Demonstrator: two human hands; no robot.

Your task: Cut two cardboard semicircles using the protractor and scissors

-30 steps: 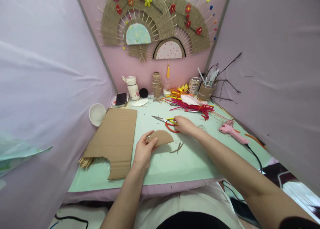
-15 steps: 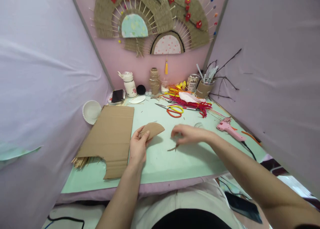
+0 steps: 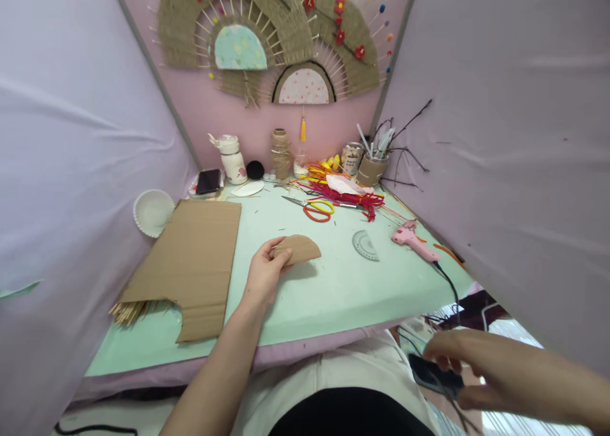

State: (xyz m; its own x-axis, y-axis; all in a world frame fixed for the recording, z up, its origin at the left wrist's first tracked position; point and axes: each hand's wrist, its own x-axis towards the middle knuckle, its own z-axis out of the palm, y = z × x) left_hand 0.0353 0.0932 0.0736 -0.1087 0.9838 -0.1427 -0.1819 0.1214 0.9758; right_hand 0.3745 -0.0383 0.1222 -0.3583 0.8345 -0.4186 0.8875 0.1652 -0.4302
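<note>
My left hand [image 3: 267, 267] pinches a half-round piece of brown cardboard [image 3: 300, 250] by its left end, thumb on top, just above the mint-green table. Out past the table's front right edge is my right hand [image 3: 457, 360], blurred, its thumb and fingers apart. A thin brownish strip [image 3: 450, 395] shows blurred just below those fingers and seems loose from them. On the tabletop between the hands lies a clear protractor [image 3: 366, 245]. To the left of my left hand rests a large cardboard sheet [image 3: 200, 258] with a curved cut-out.
Scissors [image 3: 317, 209] with red and yellow handles lie behind the cardboard piece. A pink glue gun [image 3: 414, 240] with a trailing cord is at right. Along the back stand a white bottle [image 3: 232, 161], a twine spool [image 3: 281, 155] and red strips [image 3: 365, 204]. Sticks [image 3: 128, 312] poke from under the sheet.
My right hand has moved from mid-table to beyond the front right edge. The thin scrap beneath it has left the tabletop, and the protractor is uncovered. My left hand keeps its cardboard piece.
</note>
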